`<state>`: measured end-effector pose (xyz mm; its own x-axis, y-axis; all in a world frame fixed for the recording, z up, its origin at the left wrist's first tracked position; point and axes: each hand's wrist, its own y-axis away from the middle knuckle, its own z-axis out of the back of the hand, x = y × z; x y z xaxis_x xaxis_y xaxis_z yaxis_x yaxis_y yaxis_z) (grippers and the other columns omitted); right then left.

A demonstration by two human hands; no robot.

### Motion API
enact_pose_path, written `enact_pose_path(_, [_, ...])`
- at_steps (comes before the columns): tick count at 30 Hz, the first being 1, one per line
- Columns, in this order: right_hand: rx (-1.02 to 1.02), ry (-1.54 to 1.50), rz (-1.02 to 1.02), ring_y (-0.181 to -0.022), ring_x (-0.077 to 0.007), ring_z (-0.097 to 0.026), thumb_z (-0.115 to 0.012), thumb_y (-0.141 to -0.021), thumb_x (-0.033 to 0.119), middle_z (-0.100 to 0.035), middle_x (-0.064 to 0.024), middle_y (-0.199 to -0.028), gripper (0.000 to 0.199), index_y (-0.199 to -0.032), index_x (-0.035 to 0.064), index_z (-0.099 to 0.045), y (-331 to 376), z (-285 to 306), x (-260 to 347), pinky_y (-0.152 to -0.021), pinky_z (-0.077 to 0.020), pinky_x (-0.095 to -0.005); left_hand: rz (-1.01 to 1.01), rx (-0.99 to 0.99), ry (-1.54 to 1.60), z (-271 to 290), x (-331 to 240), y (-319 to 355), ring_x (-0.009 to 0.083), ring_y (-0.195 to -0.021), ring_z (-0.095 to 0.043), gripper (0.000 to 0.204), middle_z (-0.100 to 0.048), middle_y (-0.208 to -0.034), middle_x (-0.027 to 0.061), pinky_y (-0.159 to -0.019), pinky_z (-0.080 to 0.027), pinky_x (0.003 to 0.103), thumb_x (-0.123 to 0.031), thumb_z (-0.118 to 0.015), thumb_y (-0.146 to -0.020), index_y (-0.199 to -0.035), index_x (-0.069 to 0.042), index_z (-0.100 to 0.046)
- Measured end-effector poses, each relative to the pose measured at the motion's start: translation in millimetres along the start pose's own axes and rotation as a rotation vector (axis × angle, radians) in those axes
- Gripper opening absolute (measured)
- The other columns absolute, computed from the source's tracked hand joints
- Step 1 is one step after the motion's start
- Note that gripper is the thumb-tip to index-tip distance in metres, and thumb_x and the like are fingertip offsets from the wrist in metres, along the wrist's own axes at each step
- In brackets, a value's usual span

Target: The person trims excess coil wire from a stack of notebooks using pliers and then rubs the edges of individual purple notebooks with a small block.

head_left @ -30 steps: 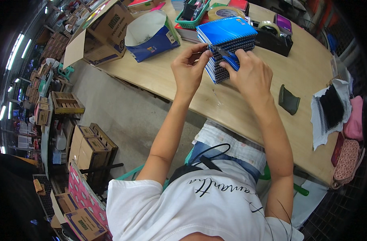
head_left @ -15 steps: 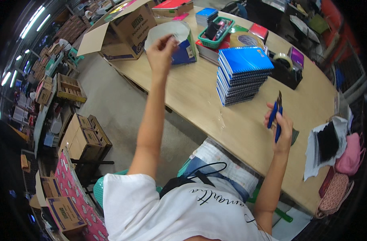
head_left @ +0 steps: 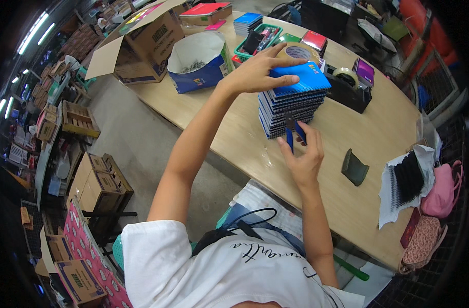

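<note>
A tall stack of blue-covered, wire-bound spiral notebooks (head_left: 305, 82) stands on the table. My left hand (head_left: 257, 73) is open, its fingers spread over the top notebook's left edge; whether it presses on the cover I cannot tell. In front of the stack, my right hand (head_left: 307, 156) is closed around a pair of blue-handled cutting nippers (head_left: 290, 137). Their dark jaws point up toward the bound edges of the notebooks. Left of the stack sits a cut-open blue and white box (head_left: 196, 81) with a heap of small dark wire bits inside.
Behind the stack are a green basket (head_left: 240, 51), tape rolls (head_left: 298, 51) and a black tape dispenser (head_left: 353, 95). A large carton (head_left: 151, 46) stands at the table's far left. Rightward lie a dark green scrap (head_left: 355, 167), black binding wires (head_left: 408, 178) and a pink pouch (head_left: 438, 192).
My left hand has moved from above the box of wire bits to the stack's top. My right hand has brought the nippers leftward to the stack's front.
</note>
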<state>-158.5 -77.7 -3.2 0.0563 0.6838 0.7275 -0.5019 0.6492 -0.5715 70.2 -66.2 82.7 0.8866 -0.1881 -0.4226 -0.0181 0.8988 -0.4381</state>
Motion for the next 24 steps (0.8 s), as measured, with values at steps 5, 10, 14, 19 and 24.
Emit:
enact_pose_path(5, [-0.023, 0.027, 0.086, -0.086, -0.0338, -0.060, -0.079, -0.073, 0.018, -0.057, -0.0188, -0.098, 0.050, -0.114, -0.0017, -0.057, -10, -12, -3, -0.074, -0.0502, -0.0409, 0.150, 0.208, 0.206, 2, 2, -3, 0.0339, -0.132, -0.043, 0.052, -0.046, -0.142, 0.0207, -0.107, -0.037, 0.043, -0.044, -0.067, -0.086, -0.134, -0.027, -0.058])
enact_pose_path(10, [-0.046, 0.059, 0.106, -0.087, -0.0359, -0.059, -0.079, -0.074, 0.021, -0.057, -0.0188, -0.097, 0.050, -0.113, -0.0017, -0.057, -12, -19, -3, -0.075, -0.0495, -0.0436, 0.136, 0.189, 0.179, 0, 4, -1, 0.0327, -0.134, -0.042, 0.052, -0.047, -0.142, 0.0207, -0.108, -0.036, 0.042, -0.042, -0.068, -0.086, -0.135, -0.025, -0.057])
enact_pose_path(14, [-0.041, 0.064, 0.093, -0.088, -0.0359, -0.059, -0.079, -0.074, 0.021, -0.056, -0.0187, -0.098, 0.051, -0.114, -0.0012, -0.057, -12, -19, -3, -0.076, -0.0493, -0.0437, 0.094, 0.160, 0.142, -2, 1, 1, 0.0339, -0.136, -0.039, 0.053, -0.044, -0.145, 0.0221, -0.109, -0.035, 0.042, -0.042, -0.067, -0.086, -0.135, -0.024, -0.057])
enact_pose_path(19, [-0.047, 0.082, 0.092, -0.087, -0.0365, -0.059, -0.077, -0.074, 0.019, -0.057, -0.0190, -0.097, 0.048, -0.112, -0.0013, -0.058, -11, -17, 1, -0.074, -0.0492, -0.0441, 0.044, 0.158, 0.163, -2, -3, 0, 0.0349, -0.136, -0.039, 0.053, -0.042, -0.146, 0.0220, -0.109, -0.035, 0.042, -0.042, -0.068, -0.085, -0.134, -0.024, -0.058])
enact_pose_path(24, [0.310, -0.693, -0.479, -0.065, -0.0225, -0.061, -0.068, -0.087, 0.022, -0.062, -0.0120, -0.081, 0.031, -0.106, -0.0005, -0.061, -20, 0, -5, -0.058, -0.0504, -0.0327, 0.071, 0.162, 0.178, -1, -5, 1, 0.0340, -0.135, -0.042, 0.053, -0.042, -0.146, 0.0214, -0.109, -0.035, 0.041, -0.040, -0.069, -0.085, -0.134, -0.023, -0.058])
